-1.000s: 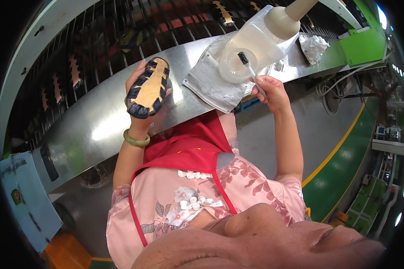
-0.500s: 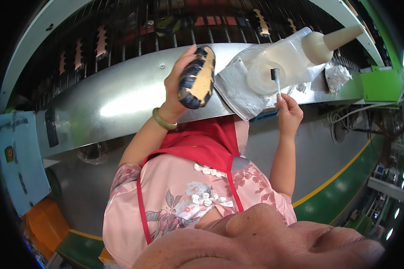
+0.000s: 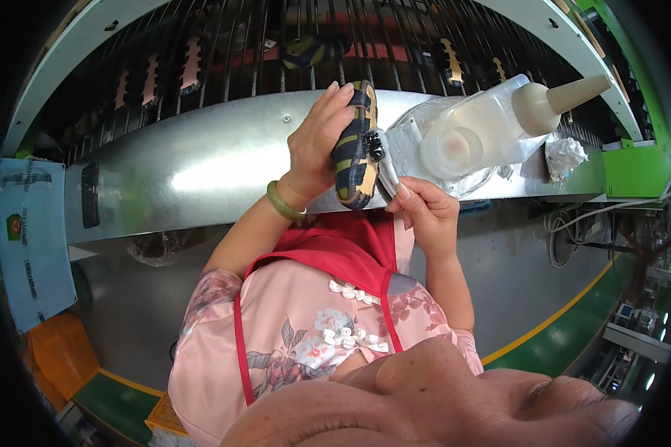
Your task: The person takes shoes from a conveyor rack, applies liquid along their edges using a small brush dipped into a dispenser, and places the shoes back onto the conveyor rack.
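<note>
My left hand holds a striped navy and olive shoe upper with a tan underside upright over the bench. Its fingers lie stretched along the shoe's left side. My right hand pinches the white handle of a small brush. The brush's dark bristles touch the tan underside, on the edge facing right. Just beyond my right hand lies a translucent plastic bottle with a beige cone nozzle and a round opening holding pale liquid. It rests on a plastic-covered round plate.
A shiny metal ledge runs in front of me. Behind it, a rack of metal rods carries several shoe pieces, among them a striped shoe. Crumpled white material lies right of the bottle. A blue panel stands at the left.
The brush has moved left from over the bottle's round opening onto the shoe. My left hand has shifted slightly right and nearer, turning the shoe so its striped side shows more.
</note>
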The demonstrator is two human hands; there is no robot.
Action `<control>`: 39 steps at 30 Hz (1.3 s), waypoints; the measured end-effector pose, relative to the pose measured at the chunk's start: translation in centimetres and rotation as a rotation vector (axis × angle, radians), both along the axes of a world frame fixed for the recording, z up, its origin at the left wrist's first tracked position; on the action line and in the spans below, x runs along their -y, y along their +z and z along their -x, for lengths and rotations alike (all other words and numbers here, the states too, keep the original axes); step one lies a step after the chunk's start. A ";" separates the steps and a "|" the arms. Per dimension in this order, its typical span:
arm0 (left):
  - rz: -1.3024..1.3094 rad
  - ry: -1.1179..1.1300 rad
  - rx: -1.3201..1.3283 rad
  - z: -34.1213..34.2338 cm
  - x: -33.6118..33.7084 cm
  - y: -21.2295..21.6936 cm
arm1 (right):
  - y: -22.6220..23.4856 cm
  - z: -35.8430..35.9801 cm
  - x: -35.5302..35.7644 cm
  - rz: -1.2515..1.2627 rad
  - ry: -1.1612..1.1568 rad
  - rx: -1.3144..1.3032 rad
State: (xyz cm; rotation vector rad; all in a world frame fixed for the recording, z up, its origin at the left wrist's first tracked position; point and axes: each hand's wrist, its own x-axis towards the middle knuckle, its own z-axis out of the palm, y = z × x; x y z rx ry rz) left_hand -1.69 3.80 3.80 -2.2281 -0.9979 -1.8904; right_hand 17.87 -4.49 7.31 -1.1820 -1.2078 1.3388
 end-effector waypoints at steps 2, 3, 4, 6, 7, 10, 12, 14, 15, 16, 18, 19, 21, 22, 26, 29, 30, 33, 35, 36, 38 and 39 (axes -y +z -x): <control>-0.007 0.004 -0.014 0.1 0.3 0.2 | -0.1 0.2 -0.3 -0.035 -0.016 0.019; -0.004 -0.004 -0.018 0.1 0.5 0.4 | -0.1 0.4 -0.5 -0.047 -0.034 0.061; 0.000 -0.012 -0.022 0.1 0.7 0.5 | -0.1 0.5 -0.7 -0.058 -0.051 0.103; -0.001 -0.022 -0.017 0.1 1.0 0.4 | -0.1 0.6 -0.9 -0.080 -0.074 0.145; 0.003 -0.028 -0.017 0.1 1.2 0.3 | -0.1 0.7 -1.0 -0.098 -0.093 0.183; 0.022 -0.036 -0.033 0.2 1.6 0.5 | -0.4 0.9 -1.4 -0.182 -0.118 0.199; 0.023 -0.040 -0.036 0.3 1.8 0.6 | -0.2 0.9 -1.7 -0.183 -0.120 0.225; 0.038 -0.074 -0.033 0.4 2.1 0.8 | -0.2 0.9 -2.0 -0.184 -0.124 0.251; 0.037 -0.076 -0.033 0.4 2.3 0.9 | -0.3 0.8 -2.3 -0.189 -0.134 0.258; 0.036 -0.083 -0.038 0.4 2.4 1.0 | -0.4 0.7 -2.6 -0.193 -0.144 0.264; 0.037 -0.093 -0.042 0.5 2.5 1.0 | -0.1 0.6 -3.2 -0.203 -0.147 0.303; 0.035 -0.098 -0.042 0.5 2.5 1.1 | 0.0 0.5 -3.6 -0.213 -0.149 0.341; 0.042 -0.103 -0.040 0.6 2.6 1.1 | -0.2 0.5 -4.3 -0.240 -0.176 0.362; 0.036 -0.120 -0.038 0.8 2.3 1.1 | -0.3 0.5 -4.5 -0.273 -0.203 0.382; 0.035 -0.100 -0.044 1.3 1.5 0.6 | -0.1 -0.2 -4.0 -0.162 -0.072 0.301; 0.048 -0.051 -0.048 1.6 1.1 0.5 | -0.9 -0.5 -3.1 -0.187 0.015 0.290; 0.062 -0.032 -0.059 1.7 1.0 0.3 | -0.7 -0.5 -2.9 -0.184 0.018 0.291; 0.084 -0.012 -0.075 1.9 0.9 0.0 | -0.4 -0.3 -2.4 -0.196 0.048 0.294; 0.090 -0.008 -0.079 1.9 1.0 0.0 | -0.4 -0.4 -2.3 -0.267 0.050 0.298; 0.100 -0.021 -0.073 1.8 1.1 0.1 | -0.3 -0.4 -2.2 -0.265 0.055 0.300; 0.110 -0.031 -0.064 1.7 1.2 0.2 | 0.2 -0.4 -2.0 -0.234 0.030 0.348; 0.140 -0.030 -0.054 1.7 1.3 0.2 | 0.2 -0.3 -1.8 -0.235 0.034 0.350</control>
